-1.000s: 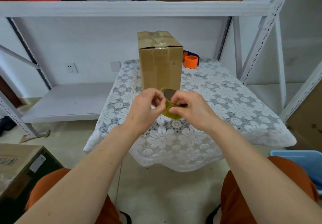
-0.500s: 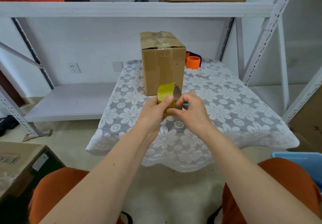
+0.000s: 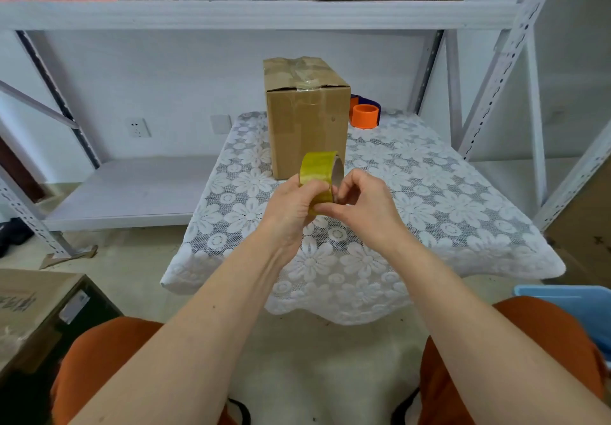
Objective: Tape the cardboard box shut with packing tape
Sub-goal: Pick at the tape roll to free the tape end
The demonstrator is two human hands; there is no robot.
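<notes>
A tall brown cardboard box [image 3: 305, 120] stands upright on the lace-covered table [image 3: 446, 213], its top flaps closed with clear tape across them. In front of it, above the table, I hold a yellow roll of packing tape [image 3: 318, 168] on edge. My left hand [image 3: 292, 208] grips the roll from the left. My right hand [image 3: 362, 204] pinches the roll's lower edge with thumb and forefinger. The tape's loose end is hidden by my fingers.
An orange and purple tape dispenser [image 3: 364, 115] sits behind the box to the right. White metal shelving [image 3: 258, 14] surrounds the table, with boxes on the upper shelf. A cardboard box [image 3: 29, 312] lies at the lower left and a blue bin [image 3: 575, 302] at the right.
The roll has been raised from low over the table and turned upright on edge. Both hands shifted their hold on it, the right fingers now at its lower edge.
</notes>
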